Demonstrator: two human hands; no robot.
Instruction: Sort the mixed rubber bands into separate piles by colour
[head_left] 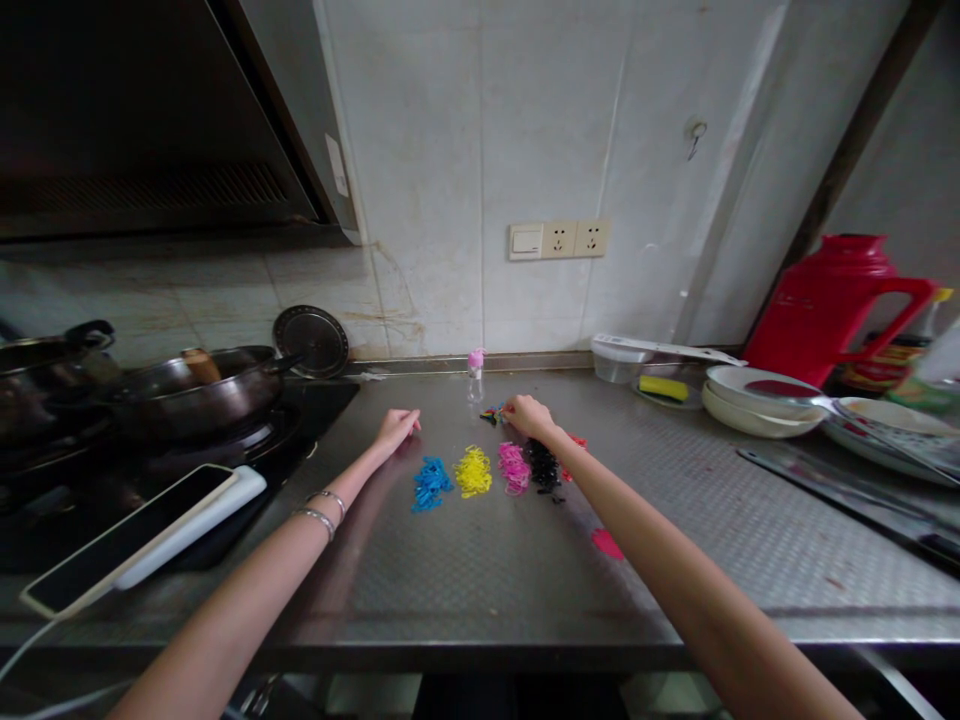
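My right hand (529, 415) reaches to a small mixed-colour heap of what look like little rubber bands (491, 413). Its fingertips are pinched at the heap's right edge; what is between them is too small to make out. My left hand (397, 432) rests on the counter to the left, fingers curled in, with nothing visible in them. Nearer me lie separate piles of bands: blue (432, 484), yellow (472, 472), pink (514, 468), black (543, 466), and red (576, 442), partly hidden by my right forearm. Behind the heap stands a small clear bottle with a pink cap (476, 362).
On the left, a phone on a white holder (187, 530) lies by the stove, where pans (202, 390) sit. Rightward are a plastic tub (619, 362), a yellow sponge (664, 388), bowls (757, 405), a knife (847, 505) and a red thermos (829, 310). A pink-red piece (606, 543) lies by my right forearm.
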